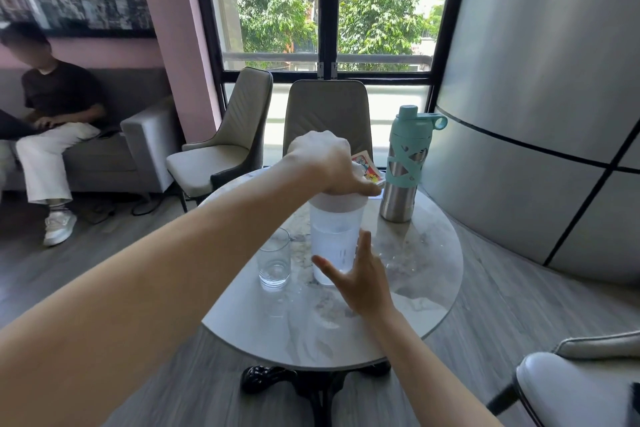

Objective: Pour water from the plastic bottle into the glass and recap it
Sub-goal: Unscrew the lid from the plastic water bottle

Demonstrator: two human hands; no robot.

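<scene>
Left hand (327, 163) atop bottle cap (337, 202)

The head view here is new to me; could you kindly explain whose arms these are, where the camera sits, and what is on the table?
There is no machine: a person wears one wide-angle camera on the head, looking forward and down, so the two bare arms are their own. The left hand grips the white cap on top of the translucent plastic bottle, which stands upright and is partly filled with water. The right hand is open, fingers spread, against the bottle's lower side. On the round marble table, a glass that looks empty stands left of the bottle; behind are a steel flask with teal cap and a colourful small box. Another person sits on a sofa at left.
</scene>
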